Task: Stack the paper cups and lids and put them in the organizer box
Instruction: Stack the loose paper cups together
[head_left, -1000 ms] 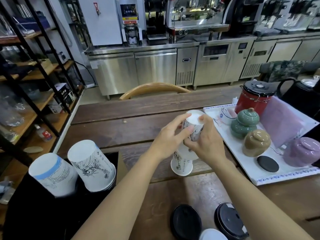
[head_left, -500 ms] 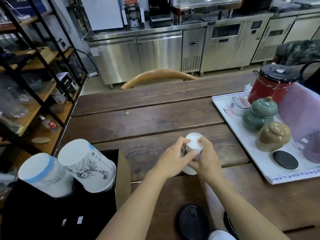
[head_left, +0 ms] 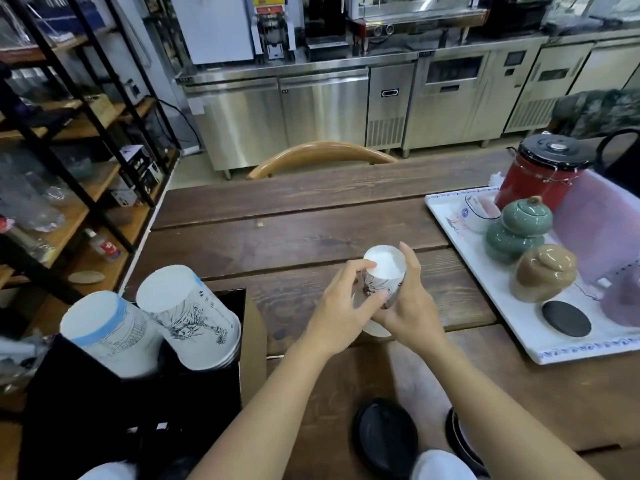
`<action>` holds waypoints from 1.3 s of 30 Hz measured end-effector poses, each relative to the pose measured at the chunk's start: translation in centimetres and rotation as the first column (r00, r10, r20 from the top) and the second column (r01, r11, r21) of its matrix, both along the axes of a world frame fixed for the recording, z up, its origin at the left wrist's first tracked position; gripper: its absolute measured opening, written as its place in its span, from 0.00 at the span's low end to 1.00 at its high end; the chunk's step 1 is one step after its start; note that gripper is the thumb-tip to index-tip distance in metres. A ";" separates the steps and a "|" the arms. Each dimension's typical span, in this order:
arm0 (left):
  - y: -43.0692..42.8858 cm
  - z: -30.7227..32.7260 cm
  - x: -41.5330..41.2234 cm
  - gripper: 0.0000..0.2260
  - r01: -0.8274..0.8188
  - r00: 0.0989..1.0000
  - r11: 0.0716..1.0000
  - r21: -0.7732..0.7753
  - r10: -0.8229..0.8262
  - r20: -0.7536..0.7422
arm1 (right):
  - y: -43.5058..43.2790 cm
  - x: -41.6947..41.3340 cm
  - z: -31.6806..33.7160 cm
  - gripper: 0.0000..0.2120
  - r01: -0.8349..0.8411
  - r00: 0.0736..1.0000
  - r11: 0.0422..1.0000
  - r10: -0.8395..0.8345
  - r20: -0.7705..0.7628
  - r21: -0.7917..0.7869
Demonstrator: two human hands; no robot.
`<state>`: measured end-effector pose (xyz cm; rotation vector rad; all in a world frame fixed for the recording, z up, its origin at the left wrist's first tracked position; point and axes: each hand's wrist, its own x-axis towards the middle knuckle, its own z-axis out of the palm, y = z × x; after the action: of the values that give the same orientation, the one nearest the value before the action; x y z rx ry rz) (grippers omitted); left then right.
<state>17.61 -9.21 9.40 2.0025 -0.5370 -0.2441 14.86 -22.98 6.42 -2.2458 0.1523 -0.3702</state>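
Note:
An upside-down white paper cup stack (head_left: pixel 383 271) with black line drawings stands on the wooden table (head_left: pixel 284 237). My left hand (head_left: pixel 341 311) and my right hand (head_left: pixel 407 306) both grip its sides. The black organizer box (head_left: pixel 228 303) sits at the lower left and holds two inverted cup stacks, one with a blue band (head_left: pixel 110 330) and one with an ink drawing (head_left: pixel 190 317). Two black lids (head_left: pixel 384 434) lie near the table's front edge, the right one (head_left: pixel 460 441) partly hidden by my arm. White cups (head_left: pixel 440 465) show at the bottom edge.
A white tray (head_left: pixel 519 327) on the right carries a red canister (head_left: pixel 540 171), green (head_left: pixel 519 230) and tan jars (head_left: pixel 543 271), a black coaster (head_left: pixel 566 318) and a pink cloth. A chair back (head_left: pixel 318 155) stands beyond the table. Shelving fills the left side.
The upper cup was pushed down onto the lower one, so the stack is shorter. Both hands dropped with it toward the table. The camera tilted downward.

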 end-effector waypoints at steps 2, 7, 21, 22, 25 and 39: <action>0.4 1.7 -0.3 0.19 -0.014 0.998 0.998 -0.061 0.018 0.067 | 0.3 0.1 2.0 0.51 -0.024 0.998 1.000 0.024 0.050 0.003; 2.0 7.4 -1.4 0.20 -0.014 0.977 0.979 -0.206 0.057 0.205 | 2.5 -0.5 8.7 0.47 -0.080 0.958 0.996 0.086 0.275 -0.035; 13.9 19.8 -4.9 0.18 -0.150 0.902 0.870 -0.470 0.315 0.295 | 14.2 -0.3 20.9 0.42 -0.425 0.761 0.898 0.421 0.493 -0.112; 15.0 19.7 -4.8 0.18 -0.194 0.903 0.851 -0.487 0.350 0.251 | 15.1 -0.1 20.9 0.43 -0.446 0.766 0.888 0.442 0.466 -0.110; 17.6 18.6 -4.6 0.24 -0.325 0.893 0.811 -0.486 0.432 0.124 | 17.5 0.3 20.1 0.45 -0.501 0.776 0.859 0.499 0.386 -0.103; 21.0 10.3 -3.7 0.18 -0.353 0.931 0.934 -0.046 0.356 0.080 | 19.6 2.7 11.6 0.31 -0.594 0.805 0.804 0.593 -0.031 -0.024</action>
<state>13.94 11.82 19.68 2.0452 -0.2212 0.0741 17.57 -3.38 17.98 -2.1918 -0.5490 -0.0025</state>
